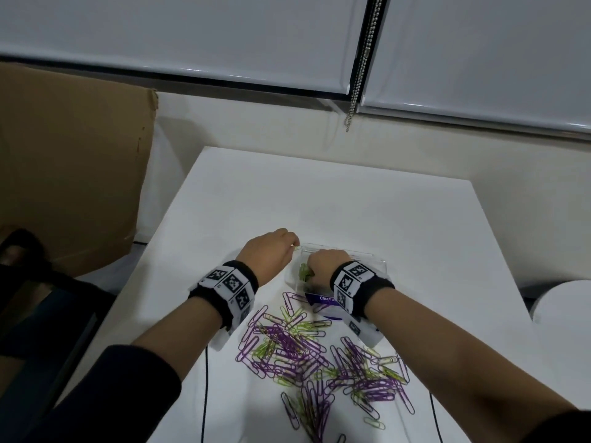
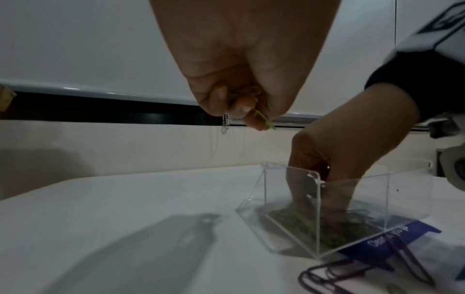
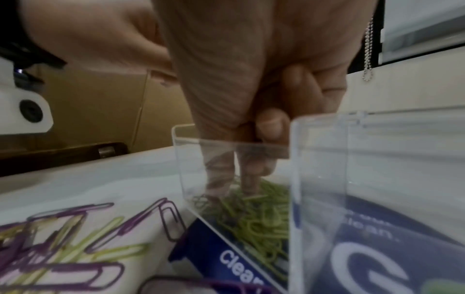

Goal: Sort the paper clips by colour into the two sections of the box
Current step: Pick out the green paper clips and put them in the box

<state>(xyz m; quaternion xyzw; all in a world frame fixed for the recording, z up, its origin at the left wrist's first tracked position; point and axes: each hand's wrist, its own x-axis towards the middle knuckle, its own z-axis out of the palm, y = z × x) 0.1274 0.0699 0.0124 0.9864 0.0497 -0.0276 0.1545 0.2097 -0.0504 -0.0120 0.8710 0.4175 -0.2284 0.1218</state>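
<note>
Head view: clear box [image 1: 377, 262] sits mid white worktop [image 1: 351, 203], atop a blue card [image 1: 323, 300]. Mixed purple/green paper clips [image 1: 319, 356] lie loose nearer the person. Left hand [image 1: 268, 254] hovers just left of box, green clip [image 1: 296, 248] at its fingertips. Right hand [image 1: 324, 262] reaches into box.

Left wrist view: left hand's fingers [image 2: 247, 111] curled, pinching green clips [image 2: 261, 117].

Right wrist view: right hand's fingers [image 3: 247, 179] point down into the green clips [image 3: 259, 214] in one box section; can't tell if it grips any.
</note>
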